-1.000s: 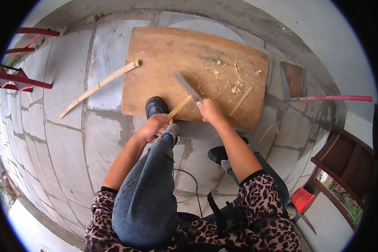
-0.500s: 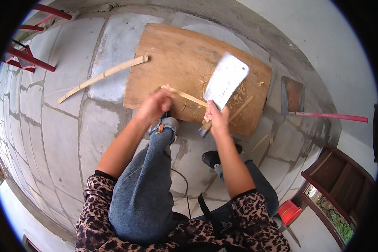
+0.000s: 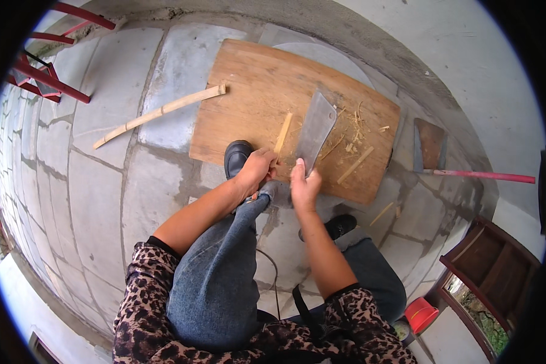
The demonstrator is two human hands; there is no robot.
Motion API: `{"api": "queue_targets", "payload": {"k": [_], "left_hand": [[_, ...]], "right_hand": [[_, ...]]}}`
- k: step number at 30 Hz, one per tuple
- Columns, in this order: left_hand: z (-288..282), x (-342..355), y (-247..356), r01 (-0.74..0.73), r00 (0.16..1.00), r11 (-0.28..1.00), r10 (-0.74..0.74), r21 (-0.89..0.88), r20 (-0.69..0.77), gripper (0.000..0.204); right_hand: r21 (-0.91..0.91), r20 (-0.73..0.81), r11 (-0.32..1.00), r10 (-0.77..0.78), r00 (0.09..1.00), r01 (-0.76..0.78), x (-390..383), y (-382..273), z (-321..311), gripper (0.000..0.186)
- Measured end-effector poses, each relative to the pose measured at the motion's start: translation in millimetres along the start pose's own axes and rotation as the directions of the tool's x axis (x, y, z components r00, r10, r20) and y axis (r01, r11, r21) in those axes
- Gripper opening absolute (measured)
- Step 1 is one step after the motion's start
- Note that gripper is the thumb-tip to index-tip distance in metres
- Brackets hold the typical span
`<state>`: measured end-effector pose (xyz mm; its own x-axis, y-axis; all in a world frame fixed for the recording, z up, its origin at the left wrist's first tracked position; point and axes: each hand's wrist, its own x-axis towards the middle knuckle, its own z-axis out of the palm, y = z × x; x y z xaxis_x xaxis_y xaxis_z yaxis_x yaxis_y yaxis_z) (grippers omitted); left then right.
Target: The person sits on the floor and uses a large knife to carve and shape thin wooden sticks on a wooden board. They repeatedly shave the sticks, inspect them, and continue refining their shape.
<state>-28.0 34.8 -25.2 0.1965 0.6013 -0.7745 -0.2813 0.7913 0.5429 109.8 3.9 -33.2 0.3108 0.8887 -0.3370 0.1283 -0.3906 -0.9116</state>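
My left hand [image 3: 261,167] is closed on the near end of a short, pale bamboo strip [image 3: 284,130], which points up and away over the wooden board [image 3: 249,67]. Just to the right, my right hand [image 3: 305,183] grips a cleaver [image 3: 317,127]. Its broad grey blade tilts over the board, with the holed corner at the far end; the fingers hide most of the handle. Thin shavings [image 3: 355,130] lie scattered right of the blade, and another flat strip [image 3: 355,165] rests near the board's right side.
A long split bamboo piece [image 3: 158,113] leans from the board's left edge onto the stone paving. My black shoe [image 3: 238,158] is beside my left hand. A dustpan [image 3: 429,145] with a red handle lies at the right; a red bucket [image 3: 420,314] stands lower right. Red-framed furniture [image 3: 48,79] occupies the far left.
The strip has turned from lying across between both hands to pointing away from me. My left hand has moved right and nearer; the cleaver blade has swung from its broad bright face to a darker, steeper angle.
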Motion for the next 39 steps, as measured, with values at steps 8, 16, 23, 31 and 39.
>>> {"api": "queue_targets", "payload": {"k": [8,16,23,31,39], "left_hand": [[-8.8,-0.1,-9.7,0.128,0.985,0.991,-0.123,-0.031,0.121,0.016],[11.8,-20.2,9.6,0.079,0.997,0.995,-0.079,-0.064,0.000,0.020],[13.9,-18.2,15.3,0.110,0.990,0.994,-0.108,-0.016,0.086,0.024],[-5.6,-3.8,3.2,0.121,0.991,0.989,-0.115,-0.086,0.071,0.031],[9.5,-16.9,6.5,0.093,0.993,0.984,-0.081,-0.150,0.083,0.032]], "right_hand": [[-0.809,0.472,0.409,0.026,0.881,0.422,39.6,-20.4,-18.2,0.027],[-0.693,0.608,0.434,-0.080,0.790,0.576,6.4,-48.8,-25.8,0.031],[-0.759,0.588,0.374,0.040,0.808,0.533,22.2,-48.7,-19.5,0.028],[-0.722,0.576,0.453,-0.025,0.817,0.523,12.9,-52.0,-10.2,0.022],[-0.736,0.530,0.481,-0.028,0.848,0.476,11.6,-36.6,-14.7,0.022]]}}
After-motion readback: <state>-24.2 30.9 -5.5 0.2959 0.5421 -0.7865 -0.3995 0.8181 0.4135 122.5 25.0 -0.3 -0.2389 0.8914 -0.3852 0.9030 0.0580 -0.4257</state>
